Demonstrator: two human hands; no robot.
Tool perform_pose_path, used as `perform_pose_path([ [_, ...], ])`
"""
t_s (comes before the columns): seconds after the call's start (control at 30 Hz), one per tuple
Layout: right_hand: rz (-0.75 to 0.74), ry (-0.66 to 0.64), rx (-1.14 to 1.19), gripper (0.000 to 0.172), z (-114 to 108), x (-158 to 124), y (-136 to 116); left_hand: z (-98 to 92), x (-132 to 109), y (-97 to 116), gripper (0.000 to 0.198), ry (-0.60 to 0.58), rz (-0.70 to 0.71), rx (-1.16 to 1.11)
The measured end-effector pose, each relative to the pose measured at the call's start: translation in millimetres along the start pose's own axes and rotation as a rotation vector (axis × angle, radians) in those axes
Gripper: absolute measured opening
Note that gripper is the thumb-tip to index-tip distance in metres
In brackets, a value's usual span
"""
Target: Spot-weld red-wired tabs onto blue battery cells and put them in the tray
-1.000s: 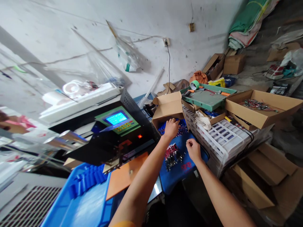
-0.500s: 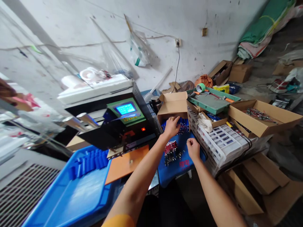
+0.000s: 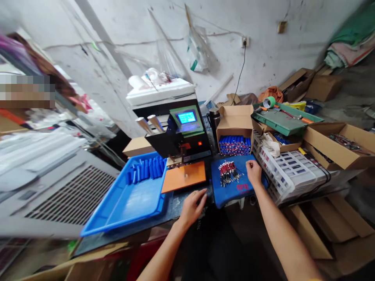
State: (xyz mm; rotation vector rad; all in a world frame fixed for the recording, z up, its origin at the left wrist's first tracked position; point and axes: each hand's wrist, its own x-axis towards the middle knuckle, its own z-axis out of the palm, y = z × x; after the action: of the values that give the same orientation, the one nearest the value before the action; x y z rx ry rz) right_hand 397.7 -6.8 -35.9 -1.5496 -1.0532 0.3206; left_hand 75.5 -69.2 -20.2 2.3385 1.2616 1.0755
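My left hand rests at the front edge of the bench, just below the orange plate; its fingers are curled and nothing shows in them. My right hand lies closed on the right side of a blue cloth, beside a bundle of small red-and-black wired parts. Whether that hand holds one I cannot make out. Behind the cloth an open cardboard box holds stacked blue cylindrical cells.
A black machine with a lit green panel stands behind the orange plate. A blue tray with several blue cells sits to the left. White crates, a green tray and cardboard boxes fill the right.
My left hand has come out of the box of blue cells and dropped back to the bench's front edge. The view has swung left and pulled back. My right hand stays on the cloth.
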Motion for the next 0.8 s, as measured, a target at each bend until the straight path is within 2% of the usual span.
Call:
perform_pose_path([
  [0.1, -0.006, -0.055, -0.116, 0.030, 2, 7, -4, 7.0, -12, -10, 0.024, 0.029, -0.084, -0.024],
  [0.2, -0.026, -0.221, -0.207, 0.025, 11, 25, -19, 9.5, -10, -13, 0.024, 0.041, -0.124, -0.048],
  [0.33, -0.081, -0.473, -0.252, 0.019, 42, 53, -48, 6.2, -8, -13, 0.024, 0.061, -0.123, -0.074],
  [0.43, -0.020, -0.562, -0.276, 0.022, 69, 68, -64, 3.9, -10, -15, 0.024, 0.063, -0.118, -0.104],
  [0.53, 0.064, -0.656, -0.312, 0.026, 90, 73, -69, 3.6, -11, -16, 0.026, 0.055, -0.132, -0.121],
  [0.63, 0.093, -0.715, -0.323, 0.025, 101, 72, -68, 3.5, -11, -17, 0.027, 0.051, -0.143, -0.121],
  [0.8, 0.098, -0.678, -0.255, 0.014, 100, 66, -70, 1.6, -10, -16, 0.026, 0.044, -0.140, -0.111],
])
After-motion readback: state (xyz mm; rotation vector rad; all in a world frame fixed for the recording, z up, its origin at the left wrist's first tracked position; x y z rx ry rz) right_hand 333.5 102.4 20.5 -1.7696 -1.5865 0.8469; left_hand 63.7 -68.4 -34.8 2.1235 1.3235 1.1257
